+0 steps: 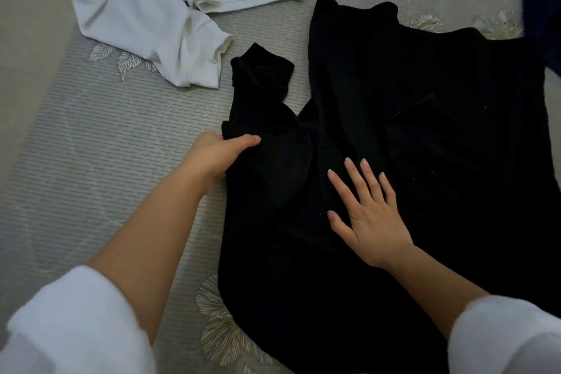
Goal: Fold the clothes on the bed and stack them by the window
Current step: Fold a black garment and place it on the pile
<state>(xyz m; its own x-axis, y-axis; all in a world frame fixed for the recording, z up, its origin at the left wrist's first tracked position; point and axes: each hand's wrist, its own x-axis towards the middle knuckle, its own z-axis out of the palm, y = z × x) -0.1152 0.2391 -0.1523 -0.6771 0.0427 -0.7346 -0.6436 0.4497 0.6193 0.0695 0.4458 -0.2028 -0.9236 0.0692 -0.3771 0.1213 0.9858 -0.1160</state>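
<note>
A black garment (409,118) lies spread across the bed, filling the middle and right of the view. Its left sleeve (261,91) is bent back on itself. My left hand (217,153) grips the sleeve's edge, thumb on top and fingers tucked under the cloth. My right hand (368,215) rests flat on the garment's body with fingers spread, holding nothing. A white long-sleeved garment (158,6) lies crumpled at the upper left, apart from the black one.
The bed (100,155) has a grey ribbed cover with leaf prints. A dark blue cloth (546,6) shows at the right edge. A pale floor strip (27,24) runs along the left side of the bed.
</note>
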